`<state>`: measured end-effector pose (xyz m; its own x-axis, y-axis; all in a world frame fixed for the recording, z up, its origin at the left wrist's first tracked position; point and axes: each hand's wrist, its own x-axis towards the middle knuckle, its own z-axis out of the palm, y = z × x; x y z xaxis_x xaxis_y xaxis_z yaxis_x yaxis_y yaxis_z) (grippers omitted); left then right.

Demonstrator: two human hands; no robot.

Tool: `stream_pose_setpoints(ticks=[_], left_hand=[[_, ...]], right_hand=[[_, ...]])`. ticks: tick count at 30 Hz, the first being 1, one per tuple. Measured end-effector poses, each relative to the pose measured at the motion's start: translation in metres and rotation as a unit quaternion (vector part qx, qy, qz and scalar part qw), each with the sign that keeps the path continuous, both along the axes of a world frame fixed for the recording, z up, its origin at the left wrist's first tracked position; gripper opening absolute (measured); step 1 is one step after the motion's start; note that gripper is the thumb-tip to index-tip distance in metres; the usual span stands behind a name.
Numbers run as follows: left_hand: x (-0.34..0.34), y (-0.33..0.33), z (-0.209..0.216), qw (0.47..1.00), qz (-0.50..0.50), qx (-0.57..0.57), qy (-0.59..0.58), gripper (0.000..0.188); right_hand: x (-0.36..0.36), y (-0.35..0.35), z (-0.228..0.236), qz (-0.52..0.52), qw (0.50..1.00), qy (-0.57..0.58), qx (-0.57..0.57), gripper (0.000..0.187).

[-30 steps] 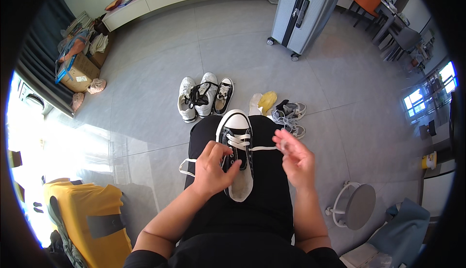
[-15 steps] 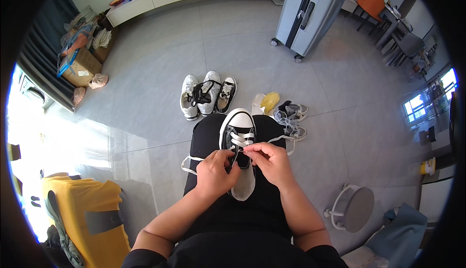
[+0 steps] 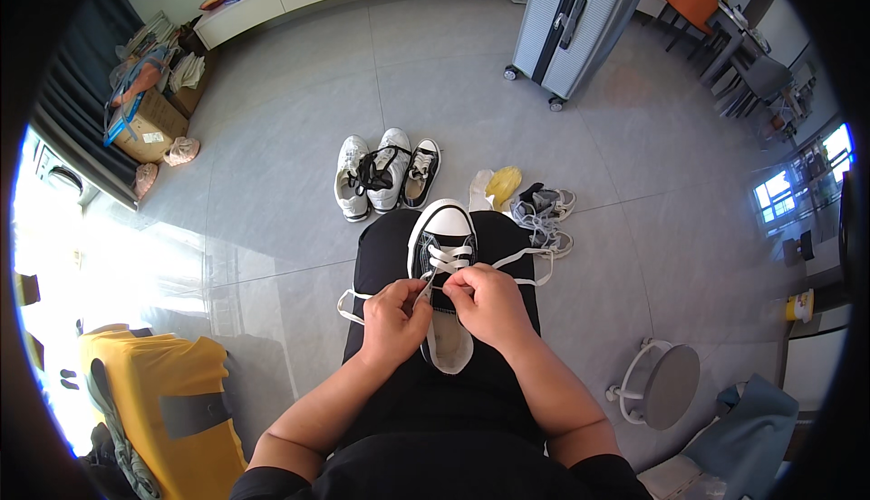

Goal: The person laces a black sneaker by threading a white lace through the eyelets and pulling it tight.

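A black canvas sneaker [image 3: 445,221] with a white toe cap rests on my lap, toe pointing away from me. White shoelace [image 3: 450,258] crosses its upper rows of eyelets, and loose lengths trail out to both sides over my thighs. With thumb and fingers, my left hand [image 3: 391,323] grips the sneaker's left eyelet flap. My right hand [image 3: 492,305] is closed in a pinch over the opening, on what looks like a thin piece of the lace; the fingertips partly cover it. Below my hands, the beige insole shows.
On the floor ahead stand a pair of white sneakers [image 3: 352,177] and a matching black sneaker [image 3: 420,174]. Grey shoes [image 3: 544,215] with loose laces lie to the right, beside a yellow item [image 3: 503,185]. Farther off is a silver suitcase [image 3: 576,24]; a round stool [image 3: 669,387] lies at right.
My right hand has come slightly down and toward me, and its fingers have curled in. My left hand has shifted a little left, drawing the eyelet flap upright. The sneaker stays on my lap.
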<state>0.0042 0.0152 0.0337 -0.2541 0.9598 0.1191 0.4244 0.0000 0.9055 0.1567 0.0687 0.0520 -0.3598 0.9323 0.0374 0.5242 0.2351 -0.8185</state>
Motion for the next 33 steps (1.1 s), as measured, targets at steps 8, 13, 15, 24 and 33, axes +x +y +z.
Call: stream_pose_setpoints(ticks=[8,13,15,24,33], left_hand=[[-0.005,-0.001,0.008,0.999,-0.04,-0.023,-0.011,0.017],[-0.01,0.004,-0.002,0.992,0.003,-0.073,-0.101,0.017],[-0.009,0.007,0.005,0.998,-0.009,-0.047,-0.047,0.014],[-0.036,0.004,0.001,0.998,-0.018,-0.058,-0.017,0.008],[-0.09,0.001,0.012,0.841,0.079,-0.059,-0.533,0.019]], right_hand=[[-0.01,-0.003,-0.001,-0.011,0.996,-0.067,0.057,0.009],[-0.014,-0.002,0.002,-0.005,0.997,-0.051,0.05,0.008],[-0.014,-0.001,0.003,-0.005,0.998,-0.04,0.049,0.008],[0.022,0.008,0.008,-0.011,0.998,0.055,-0.036,0.026],[0.058,0.021,0.007,-0.039,0.992,0.01,-0.117,0.012]])
